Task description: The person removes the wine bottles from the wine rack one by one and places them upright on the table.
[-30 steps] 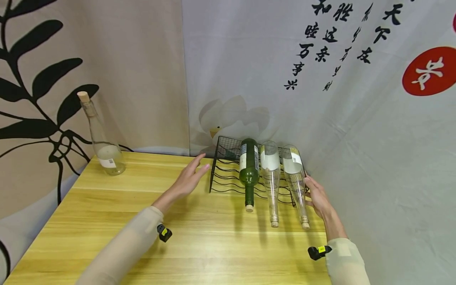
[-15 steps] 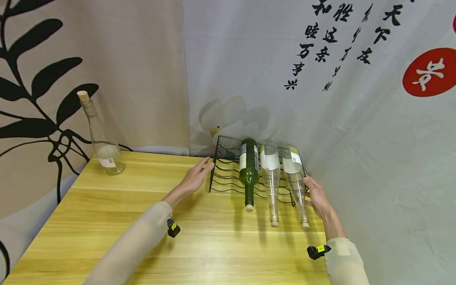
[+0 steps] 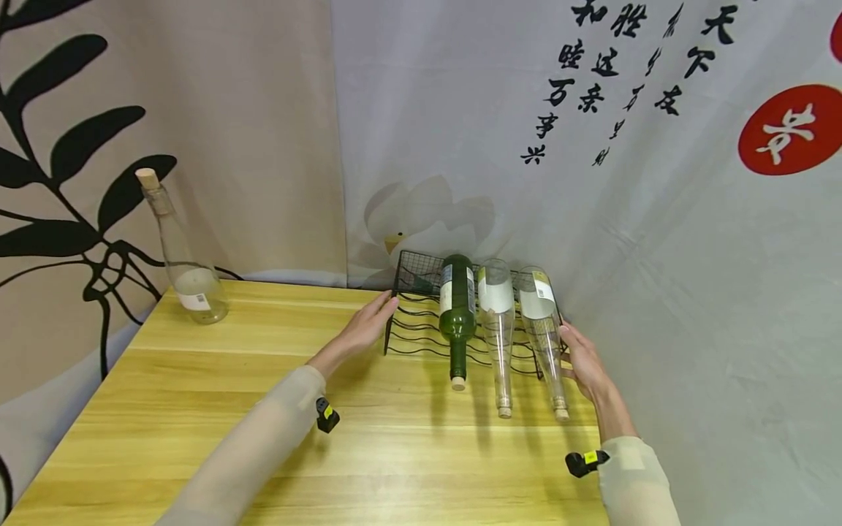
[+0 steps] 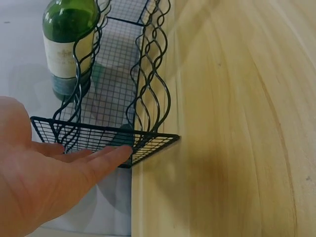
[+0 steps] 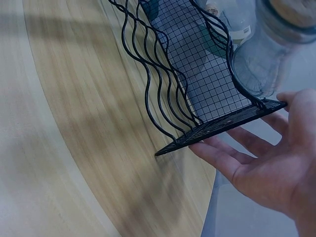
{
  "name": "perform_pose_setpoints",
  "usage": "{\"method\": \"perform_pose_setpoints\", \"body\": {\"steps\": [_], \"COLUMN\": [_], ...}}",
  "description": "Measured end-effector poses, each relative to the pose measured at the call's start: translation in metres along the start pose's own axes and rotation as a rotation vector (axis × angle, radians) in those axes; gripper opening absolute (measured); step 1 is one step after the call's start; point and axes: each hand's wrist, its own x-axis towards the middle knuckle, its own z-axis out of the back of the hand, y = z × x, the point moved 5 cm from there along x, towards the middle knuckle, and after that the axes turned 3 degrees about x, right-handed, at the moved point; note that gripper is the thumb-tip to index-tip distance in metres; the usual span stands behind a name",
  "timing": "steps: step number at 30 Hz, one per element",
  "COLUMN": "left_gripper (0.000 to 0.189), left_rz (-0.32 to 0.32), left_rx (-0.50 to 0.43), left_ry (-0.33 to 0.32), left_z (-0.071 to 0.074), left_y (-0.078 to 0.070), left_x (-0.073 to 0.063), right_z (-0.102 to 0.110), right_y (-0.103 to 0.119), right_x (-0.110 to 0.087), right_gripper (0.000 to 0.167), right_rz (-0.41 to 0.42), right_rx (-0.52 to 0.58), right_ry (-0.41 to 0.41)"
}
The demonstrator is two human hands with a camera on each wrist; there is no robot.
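Counter scene beneath a printed cloth (image 3: 276, 146), whose writing (image 3: 557, 91) includes the column 和睦万事兴, with a white 贵 in a red oval (image 3: 786, 128) at the right. The bottles carry paper labels; their print is too small to read. Four corked bottles and one rack (image 5: 222, 127) are shown. Three bottles lie side by side in the rack, necks toward the person: from the left, one green bottle (image 3: 457, 321) and two clear bottles (image 3: 500, 307). The fourth, a clear upright bottle (image 3: 189, 274), stands at the counter's far left corner, well apart from the rack. The rack is of black wire, with wavy rungs and fine mesh end panels; it sits on the counter (image 3: 427, 467) near the back edge, between the two hands. The left grip (image 3: 360, 329) is wide, its fingers extended along the outer face of the left end panel; whether they press it cannot be told. The right grip (image 3: 588, 365) is likewise wide, fingers spread against the right end panel, thumb at its upper corner. Each pale sleeve bears one small black camera (image 3: 327, 415) with a yellow tag.
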Motion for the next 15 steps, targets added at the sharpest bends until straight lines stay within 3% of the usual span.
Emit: {"method": "perform_pose_setpoints", "body": {"steps": [15], "left_gripper": [0.080], "left_rz": [-0.013], "left_rx": [0.021], "left_ry": [-0.007], "left_z": [0.0013], "left_y": [-0.0049], "left_x": [0.0026], "right_z": [-0.0006], "right_y": [0.0022], "right_x": [-0.0004], "right_gripper": [0.075], "right_rz": [0.004], "right_rx": [-0.007], "right_ry": [0.005]}}
